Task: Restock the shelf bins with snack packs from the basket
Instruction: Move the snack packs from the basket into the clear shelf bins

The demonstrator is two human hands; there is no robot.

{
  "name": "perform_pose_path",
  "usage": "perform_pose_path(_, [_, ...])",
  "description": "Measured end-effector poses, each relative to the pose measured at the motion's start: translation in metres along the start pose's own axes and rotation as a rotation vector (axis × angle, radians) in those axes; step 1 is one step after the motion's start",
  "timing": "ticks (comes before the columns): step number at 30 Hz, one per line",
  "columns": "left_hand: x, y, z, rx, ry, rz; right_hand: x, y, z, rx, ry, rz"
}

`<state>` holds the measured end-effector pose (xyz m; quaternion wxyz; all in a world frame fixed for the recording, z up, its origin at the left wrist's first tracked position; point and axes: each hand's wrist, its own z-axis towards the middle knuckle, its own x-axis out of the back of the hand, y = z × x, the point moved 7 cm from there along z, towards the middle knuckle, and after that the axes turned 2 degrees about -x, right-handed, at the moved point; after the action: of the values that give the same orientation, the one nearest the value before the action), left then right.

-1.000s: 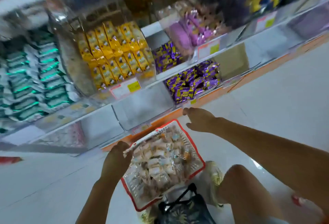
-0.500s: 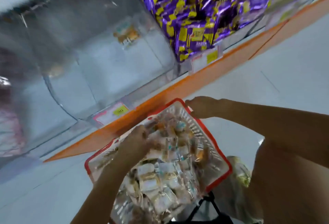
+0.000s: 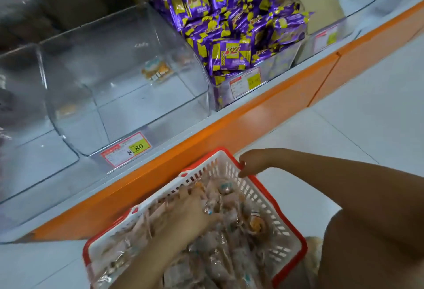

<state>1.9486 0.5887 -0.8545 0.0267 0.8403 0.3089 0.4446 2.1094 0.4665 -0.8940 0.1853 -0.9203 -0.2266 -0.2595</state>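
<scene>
The job looks like it's just starting. The clear bin (image 3: 128,96) on the shelf (image 3: 229,125) is nearly bare, w/ only one small pack (image 3: 157,72) seen near the back & maybe 1 more low on the left, too blurry to tell. The basket (image 3: 268,206) is heaped w/ packs (image 3: 229,249), so almost all the work is left: grab packs, lift, drop them in the bin, again & again. The basket sits low in front of the shelf, just below the bin & its tag (image 3: 126,148). The left hand (image 3: 190,215) is down in the basket on top of the packs, fingers dug in among them. Can't tell if its grip is pinching a pack yet, b/c it's blurry. The right hand (image 3: 250,164) is at the far corner of the basket, its grip curled on the red rim, prob. to keep it steady. The packs are small, pale & see-thru, shiny & crinkly, w/ bits of blue & orange. They lie all mixed up, not in rows. The next bin over is piled w/ purple packs (image 3: 229,31) & prob. needs no more. The floor (image 3: 367,116) is pale tile.
</scene>
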Motion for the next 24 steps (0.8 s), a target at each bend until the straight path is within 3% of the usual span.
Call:
perform_pose_path(5, [0.003,-0.003,-0.019,0.051,0.038,-0.074,-0.02,0.003,-0.016,-0.11,-0.096,0.152])
perform_pose_path(10, [0.019,-0.006,-0.04,-0.01,0.084,-0.429,-0.017,-0.011,-0.039,-0.159,-0.033,0.234])
perform_pose_path(13, [0.032,-0.028,-0.05,0.014,0.144,-0.756,-0.023,-0.013,-0.048,-0.216,0.006,0.242])
perform_pose_path(16, [0.024,-0.045,-0.062,0.032,0.051,-1.302,-0.031,-0.028,-0.062,-0.228,0.066,0.249])
perform_pose_path(18, [0.019,-0.05,-0.073,0.046,0.019,-1.502,-0.035,-0.038,-0.072,-0.211,0.159,0.149])
perform_pose_path(24, [0.011,-0.067,-0.089,0.117,0.046,-1.514,-0.056,-0.061,-0.086,-0.125,0.286,0.246])
